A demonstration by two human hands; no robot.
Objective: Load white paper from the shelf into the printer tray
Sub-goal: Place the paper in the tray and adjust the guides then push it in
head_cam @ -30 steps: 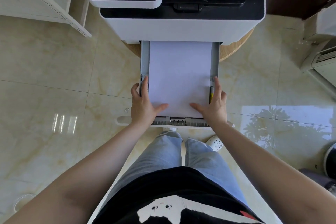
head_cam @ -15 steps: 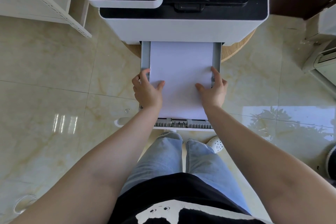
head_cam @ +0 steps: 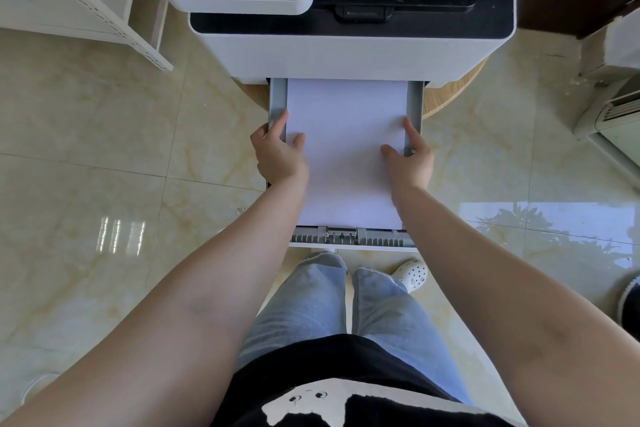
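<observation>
Nearest, the tray (head_cam: pixel 349 238) front lip lies behind the wrists, pulled out of the printer (head_cam: pixel 349 52). The paper (head_cam: pixel 346 149) lies flat in the tray between the hands. The left hand (head_cam: pixel 278 152) and right hand (head_cam: pixel 408 158) rest loosely spread, thumbs on the sheets, fingers along the side rails, gripping nothing. Uneven pressing could skew the stack or buckle a corner, likely jamming it beyond the hands at the printer mouth.
</observation>
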